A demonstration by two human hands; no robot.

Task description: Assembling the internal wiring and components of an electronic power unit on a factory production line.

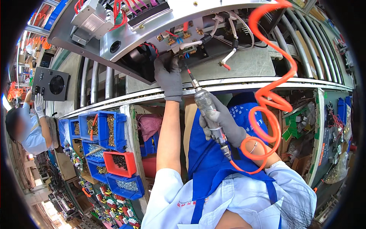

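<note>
Right hand [225,123] grasps driver [208,106], slanted presumably for reach into chassis [152,31]; left hand [168,78], at its open side, grip indiscernible.

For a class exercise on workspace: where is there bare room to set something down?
On the grey board, between the loose white cables and the pale rail. Crowded: around the left hand at the open chassis and in the blue bins of small parts.
</note>
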